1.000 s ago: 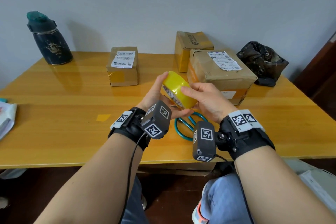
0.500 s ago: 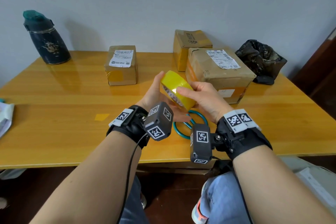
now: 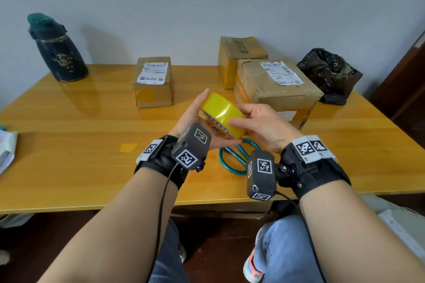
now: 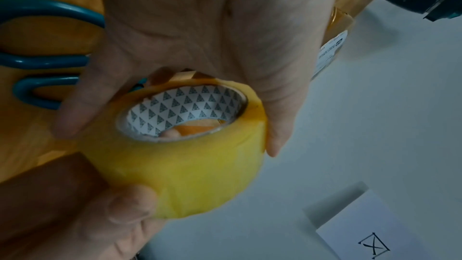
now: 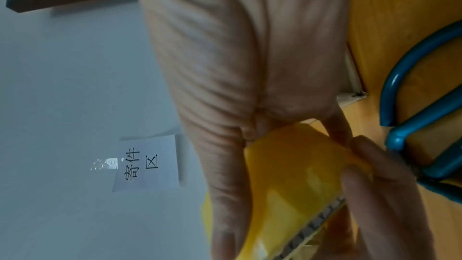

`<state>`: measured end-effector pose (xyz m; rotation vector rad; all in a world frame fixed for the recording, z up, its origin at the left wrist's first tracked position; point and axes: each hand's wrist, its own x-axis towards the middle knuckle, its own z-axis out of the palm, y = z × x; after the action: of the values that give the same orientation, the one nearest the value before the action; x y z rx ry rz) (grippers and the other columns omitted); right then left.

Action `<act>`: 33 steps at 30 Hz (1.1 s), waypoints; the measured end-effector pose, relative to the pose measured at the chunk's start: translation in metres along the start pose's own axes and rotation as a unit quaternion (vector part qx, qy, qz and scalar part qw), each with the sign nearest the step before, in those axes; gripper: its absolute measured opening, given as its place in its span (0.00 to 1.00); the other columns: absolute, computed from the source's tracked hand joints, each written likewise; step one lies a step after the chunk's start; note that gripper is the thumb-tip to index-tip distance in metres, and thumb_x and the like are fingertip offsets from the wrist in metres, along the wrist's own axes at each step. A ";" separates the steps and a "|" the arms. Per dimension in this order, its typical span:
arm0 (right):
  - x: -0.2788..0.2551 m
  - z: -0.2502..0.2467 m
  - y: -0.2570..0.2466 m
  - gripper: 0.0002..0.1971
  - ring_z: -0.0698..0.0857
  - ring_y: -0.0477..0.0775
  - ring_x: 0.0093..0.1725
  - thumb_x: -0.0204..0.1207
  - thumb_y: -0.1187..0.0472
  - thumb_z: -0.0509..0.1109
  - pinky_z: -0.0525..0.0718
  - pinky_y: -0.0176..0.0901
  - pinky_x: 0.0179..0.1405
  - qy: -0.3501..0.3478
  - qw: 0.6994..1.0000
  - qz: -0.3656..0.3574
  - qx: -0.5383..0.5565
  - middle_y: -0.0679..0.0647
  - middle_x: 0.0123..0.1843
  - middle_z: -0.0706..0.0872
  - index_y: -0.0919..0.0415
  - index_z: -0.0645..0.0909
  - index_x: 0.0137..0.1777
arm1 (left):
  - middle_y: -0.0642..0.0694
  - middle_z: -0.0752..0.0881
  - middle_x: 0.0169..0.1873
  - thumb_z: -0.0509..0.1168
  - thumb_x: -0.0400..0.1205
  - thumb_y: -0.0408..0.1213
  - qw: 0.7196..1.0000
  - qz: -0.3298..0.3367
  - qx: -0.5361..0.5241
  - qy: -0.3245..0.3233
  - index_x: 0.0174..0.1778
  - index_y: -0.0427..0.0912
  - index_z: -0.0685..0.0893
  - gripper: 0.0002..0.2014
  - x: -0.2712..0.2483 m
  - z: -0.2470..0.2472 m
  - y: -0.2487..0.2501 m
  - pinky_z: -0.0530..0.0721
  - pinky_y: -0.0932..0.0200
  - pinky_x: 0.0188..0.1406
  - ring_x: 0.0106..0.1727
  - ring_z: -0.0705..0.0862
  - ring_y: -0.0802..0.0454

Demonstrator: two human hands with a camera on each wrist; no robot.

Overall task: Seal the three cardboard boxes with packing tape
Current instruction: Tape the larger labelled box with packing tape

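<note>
A yellow packing tape roll [image 3: 222, 110] [image 4: 195, 157] [image 5: 300, 175] is held above the table's near middle. My left hand [image 3: 192, 116] [image 4: 212, 37] cups it from the left, thumb on its far rim and fingers beneath. My right hand [image 3: 257, 122] [image 5: 237, 66] grips its right side, thumb on the near face. Three cardboard boxes stand behind: a small one [image 3: 153, 81] at centre left, a large labelled one [image 3: 276, 89] on the right, and another [image 3: 241, 53] behind it. Whether a tape end is lifted cannot be told.
Teal-handled scissors [image 3: 232, 158] [image 4: 37, 62] [image 5: 420, 126] lie on the table [image 3: 69, 167] under my hands. A dark bottle [image 3: 57, 50] stands back left, a black bag [image 3: 328, 73] back right. A yellow tape scrap [image 3: 128, 147] and papers [image 3: 5, 151] lie at left.
Both hands keep hold of the roll. It has turned a little between them, and my right thumb has slid along its near face.
</note>
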<state>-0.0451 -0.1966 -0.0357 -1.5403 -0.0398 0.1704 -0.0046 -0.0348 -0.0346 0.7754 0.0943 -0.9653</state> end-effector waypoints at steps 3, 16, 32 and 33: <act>0.000 -0.002 0.001 0.20 0.87 0.61 0.55 0.67 0.64 0.73 0.83 0.57 0.61 -0.012 1.000 0.004 0.011 0.62 0.55 0.89 0.60 0.83 0.60 | 0.26 0.88 0.40 0.63 0.79 0.62 1.000 -0.003 -0.006 0.006 0.55 0.30 0.79 0.33 -0.002 0.003 -0.002 0.68 0.31 0.73 0.62 0.79 0.27; 0.000 0.002 -0.002 0.23 0.85 0.66 0.62 0.68 0.65 0.73 0.81 0.61 0.65 -0.023 1.000 0.003 0.005 0.65 0.61 0.86 0.63 0.80 0.64 | 0.27 0.89 0.41 0.61 0.80 0.62 1.000 0.010 0.005 0.006 0.36 0.29 0.92 0.34 -0.005 0.002 -0.001 0.72 0.31 0.69 0.58 0.81 0.29; 0.001 0.007 0.000 0.11 0.88 0.63 0.56 0.76 0.72 0.68 0.85 0.58 0.60 -0.001 1.000 -0.026 -0.002 0.63 0.52 0.89 0.63 0.83 0.56 | 0.33 0.90 0.35 0.56 0.82 0.61 1.000 0.026 0.011 0.013 0.28 0.33 0.92 0.35 -0.011 0.007 -0.006 0.68 0.36 0.75 0.55 0.81 0.35; 0.001 0.007 0.000 0.10 0.88 0.62 0.55 0.77 0.72 0.67 0.85 0.56 0.58 0.001 1.000 -0.026 0.001 0.61 0.51 0.90 0.63 0.83 0.56 | 0.33 0.90 0.35 0.57 0.82 0.61 0.999 0.028 0.008 0.014 0.29 0.33 0.92 0.35 -0.010 0.007 -0.006 0.68 0.36 0.75 0.55 0.81 0.35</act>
<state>-0.0451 -0.1894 -0.0358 -1.5362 -0.0790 0.1273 -0.0168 -0.0341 -0.0294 0.8014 0.0884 -0.9029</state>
